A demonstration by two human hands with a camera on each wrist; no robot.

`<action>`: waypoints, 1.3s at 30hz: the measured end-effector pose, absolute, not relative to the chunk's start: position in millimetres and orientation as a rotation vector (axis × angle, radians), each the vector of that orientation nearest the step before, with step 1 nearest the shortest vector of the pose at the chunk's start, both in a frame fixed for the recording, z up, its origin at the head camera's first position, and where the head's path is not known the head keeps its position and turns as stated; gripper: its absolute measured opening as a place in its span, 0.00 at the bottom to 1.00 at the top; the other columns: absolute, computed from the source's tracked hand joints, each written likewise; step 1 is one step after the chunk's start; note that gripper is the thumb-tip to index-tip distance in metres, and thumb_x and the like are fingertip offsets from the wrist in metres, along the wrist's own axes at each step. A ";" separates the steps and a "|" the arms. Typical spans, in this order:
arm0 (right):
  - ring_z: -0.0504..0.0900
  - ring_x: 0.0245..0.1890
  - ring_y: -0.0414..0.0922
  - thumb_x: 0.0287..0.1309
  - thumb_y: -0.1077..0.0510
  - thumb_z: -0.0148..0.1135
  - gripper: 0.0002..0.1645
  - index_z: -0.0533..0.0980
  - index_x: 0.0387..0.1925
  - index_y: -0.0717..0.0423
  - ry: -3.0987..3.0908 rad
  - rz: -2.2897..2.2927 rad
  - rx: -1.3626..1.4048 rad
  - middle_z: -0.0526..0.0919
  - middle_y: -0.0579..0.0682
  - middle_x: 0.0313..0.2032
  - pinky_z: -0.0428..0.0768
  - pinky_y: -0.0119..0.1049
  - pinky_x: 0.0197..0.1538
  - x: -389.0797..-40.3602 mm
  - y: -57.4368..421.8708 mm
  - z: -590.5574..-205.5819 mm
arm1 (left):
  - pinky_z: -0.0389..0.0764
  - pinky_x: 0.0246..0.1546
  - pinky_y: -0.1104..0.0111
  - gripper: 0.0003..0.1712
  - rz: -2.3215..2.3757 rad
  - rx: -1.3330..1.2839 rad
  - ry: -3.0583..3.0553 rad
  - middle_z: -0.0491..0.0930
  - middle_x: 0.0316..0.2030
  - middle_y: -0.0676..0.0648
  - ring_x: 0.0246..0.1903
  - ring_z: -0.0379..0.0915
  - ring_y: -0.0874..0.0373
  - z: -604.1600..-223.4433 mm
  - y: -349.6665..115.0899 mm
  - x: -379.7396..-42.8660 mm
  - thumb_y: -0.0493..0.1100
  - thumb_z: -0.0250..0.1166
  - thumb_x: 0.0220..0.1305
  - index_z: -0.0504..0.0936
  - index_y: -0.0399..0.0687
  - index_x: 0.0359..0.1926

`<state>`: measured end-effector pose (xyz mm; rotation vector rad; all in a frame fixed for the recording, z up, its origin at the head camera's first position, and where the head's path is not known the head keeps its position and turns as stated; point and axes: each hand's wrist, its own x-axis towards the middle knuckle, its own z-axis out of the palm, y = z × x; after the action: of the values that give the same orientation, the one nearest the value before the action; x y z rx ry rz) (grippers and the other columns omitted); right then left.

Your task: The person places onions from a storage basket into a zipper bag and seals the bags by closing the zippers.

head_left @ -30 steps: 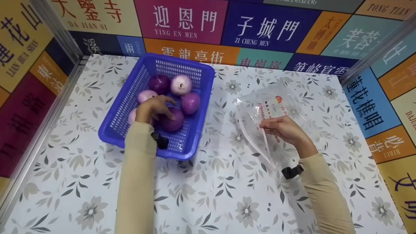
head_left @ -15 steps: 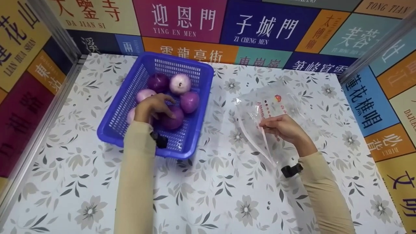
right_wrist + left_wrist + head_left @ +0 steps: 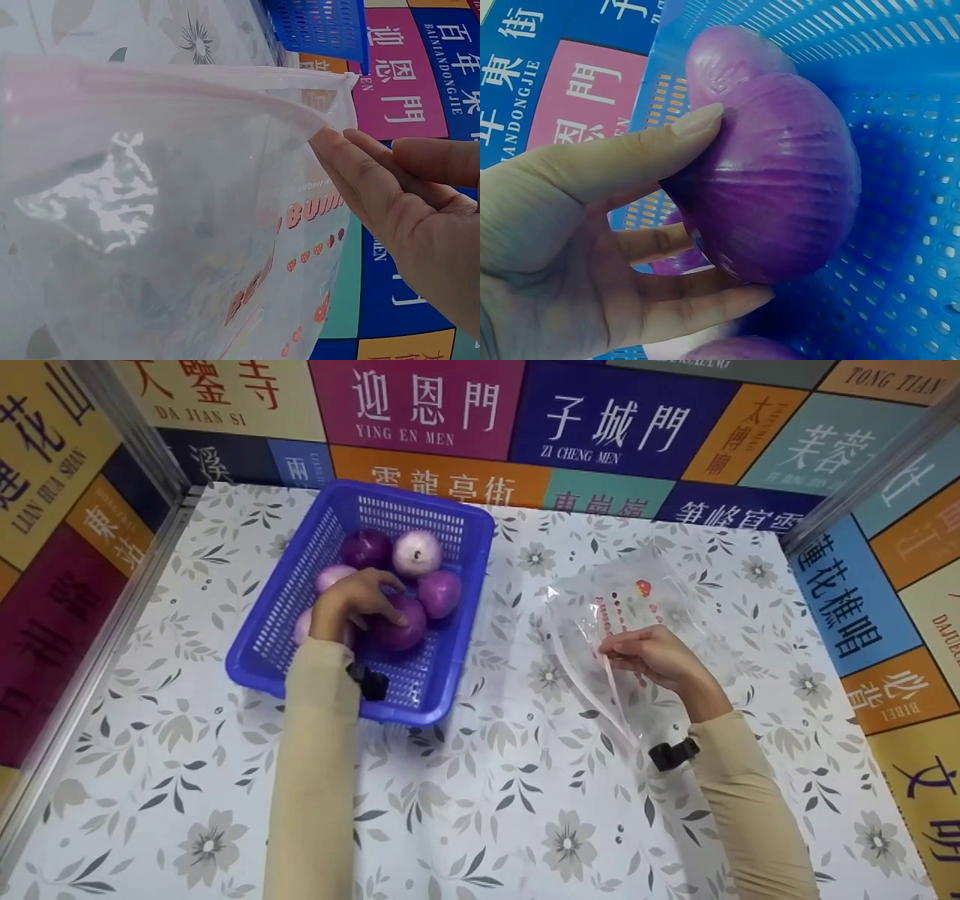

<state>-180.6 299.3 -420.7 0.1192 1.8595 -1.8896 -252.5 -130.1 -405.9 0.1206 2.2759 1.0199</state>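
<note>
The floral surface (image 3: 465, 810) carried a blue basket (image 3: 472, 622) on the left and a clear bag (image 3: 589, 622) on the right. The right hand (image 3: 656, 656) pinched the bag's pink edge; the left hand (image 3: 356, 600), inside the basket, curled thumb and fingers round a purple onion (image 3: 787, 180). Since half a second earlier, that onion had shifted slightly towards the basket's far end, so it seemed well gripped, though not yet out. Visible: one basket, one bag, one gripped onion, five other onions (image 3: 416, 556).
</note>
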 end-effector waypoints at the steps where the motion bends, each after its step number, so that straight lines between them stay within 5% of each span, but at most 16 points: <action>1: 0.82 0.34 0.43 0.59 0.75 0.46 0.12 0.76 0.38 0.76 1.859 -1.891 0.119 0.82 0.54 0.31 0.80 0.32 0.41 -180.7 299.1 -420.6 | 0.78 0.38 0.53 0.36 1.031 0.112 2.279 0.65 0.57 0.43 0.40 0.71 0.46 -404.7 -130.7 -252.4 0.42 0.71 0.48 0.68 0.44 0.59; 39: 0.81 0.33 0.42 0.60 0.74 0.46 0.13 0.78 0.35 0.71 1.840 -1.934 0.105 0.82 0.54 0.31 0.80 0.30 0.40 -182.0 295.8 -418.4 | 0.77 0.43 0.59 0.38 1.196 0.123 2.507 0.72 0.52 0.41 0.46 0.70 0.49 -359.8 -113.1 -236.4 0.49 0.72 0.48 0.69 0.45 0.59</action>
<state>-182.0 295.8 -418.4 0.1049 1.8403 -1.9340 -236.4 -113.1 -359.8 0.1230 2.5066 1.1957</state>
